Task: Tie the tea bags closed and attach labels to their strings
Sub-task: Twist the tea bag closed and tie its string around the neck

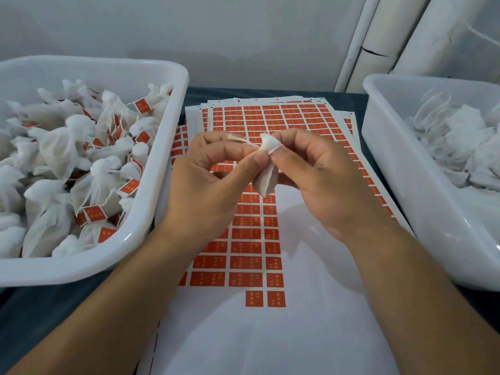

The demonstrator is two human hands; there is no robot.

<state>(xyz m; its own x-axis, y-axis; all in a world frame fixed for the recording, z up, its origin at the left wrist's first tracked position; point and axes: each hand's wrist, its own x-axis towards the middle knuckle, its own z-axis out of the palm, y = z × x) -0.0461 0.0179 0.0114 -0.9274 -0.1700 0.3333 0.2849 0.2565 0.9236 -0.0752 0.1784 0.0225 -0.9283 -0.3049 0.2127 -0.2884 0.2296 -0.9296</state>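
I hold one small white tea bag (266, 178) in the air above the label sheets. My right hand (322, 182) pinches its gathered neck between thumb and forefinger, and the body of the bag hangs below. My left hand (213, 180) pinches the bag's thin string (239, 139) and holds it out to the left of the neck. Under both hands lies a sheet of red labels (246, 239), partly peeled, with bare white backing on its right and lower parts.
A white tub (167, 163) on the left is heaped with tied tea bags bearing red labels. A second white tub (400, 169) on the right holds unlabelled bags with loose strings. More label sheets (270, 115) are stacked behind my hands. White pipes (378, 41) stand at the back right.
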